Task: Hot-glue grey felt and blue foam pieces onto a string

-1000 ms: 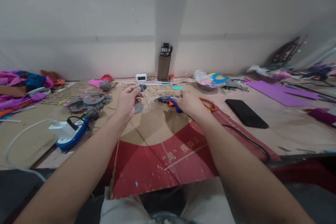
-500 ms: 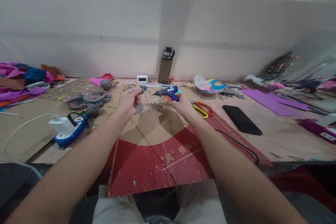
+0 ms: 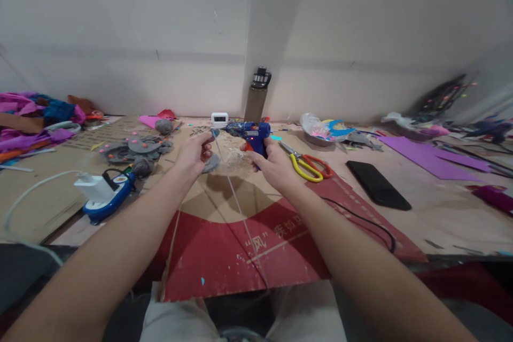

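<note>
My right hand (image 3: 269,159) is wrapped round the handle of a blue hot glue gun (image 3: 256,132), whose nozzle points left. In my left hand (image 3: 196,152), thumb and fingers pinch a small grey-blue piece (image 3: 215,132), too small to make out fully. The nozzle is close to that piece; whether they touch I cannot tell. A pale string (image 3: 236,197) runs from near my left fingers down across the cardboard (image 3: 212,256). Beneath my left hand lies a flat grey felt piece (image 3: 210,163). Clear glue strands (image 3: 237,156) lie on the cardboard between my hands.
Scissors (image 3: 306,166) with red and yellow handles and a black phone (image 3: 378,185) lie to the right. A blue power strip (image 3: 108,208), grey felt pieces (image 3: 134,149) and grey yarn balls sit left. Behind stand a bottle (image 3: 256,97) and a small white clock (image 3: 219,119).
My right hand has lifted the glue gun and brought it left, its nozzle now close to the piece in my left hand. My left hand has barely moved.
</note>
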A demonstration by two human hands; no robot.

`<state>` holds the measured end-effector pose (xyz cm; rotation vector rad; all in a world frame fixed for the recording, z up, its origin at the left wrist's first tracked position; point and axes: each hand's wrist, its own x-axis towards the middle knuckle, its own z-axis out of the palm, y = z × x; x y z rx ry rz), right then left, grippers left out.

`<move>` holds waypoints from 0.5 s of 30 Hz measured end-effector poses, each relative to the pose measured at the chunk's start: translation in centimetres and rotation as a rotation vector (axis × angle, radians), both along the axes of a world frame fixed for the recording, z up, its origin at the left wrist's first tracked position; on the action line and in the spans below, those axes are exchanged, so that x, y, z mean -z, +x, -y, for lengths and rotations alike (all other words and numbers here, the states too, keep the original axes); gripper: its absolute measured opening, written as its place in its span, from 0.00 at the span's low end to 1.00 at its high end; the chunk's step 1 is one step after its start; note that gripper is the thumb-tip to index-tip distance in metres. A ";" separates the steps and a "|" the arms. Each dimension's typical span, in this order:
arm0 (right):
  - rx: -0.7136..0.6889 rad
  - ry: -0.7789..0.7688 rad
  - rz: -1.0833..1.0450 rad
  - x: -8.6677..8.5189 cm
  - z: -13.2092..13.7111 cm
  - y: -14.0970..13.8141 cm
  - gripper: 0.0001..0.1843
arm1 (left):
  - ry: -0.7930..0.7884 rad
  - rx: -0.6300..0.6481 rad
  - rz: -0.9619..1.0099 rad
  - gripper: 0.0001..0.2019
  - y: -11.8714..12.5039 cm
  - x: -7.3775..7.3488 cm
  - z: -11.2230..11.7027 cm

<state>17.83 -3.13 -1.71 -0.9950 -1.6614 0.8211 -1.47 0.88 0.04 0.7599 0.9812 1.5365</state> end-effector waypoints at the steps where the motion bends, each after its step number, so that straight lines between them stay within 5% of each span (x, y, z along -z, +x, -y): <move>1: 0.017 0.008 0.031 0.0 0.1 0.0 0.12 | 0.001 0.002 -0.002 0.06 0.0 0.0 0.0; 15: 0.078 0.187 0.203 0.1 0.3 -0.4 0.12 | 0.006 0.021 -0.024 0.07 0.4 0.0 0.3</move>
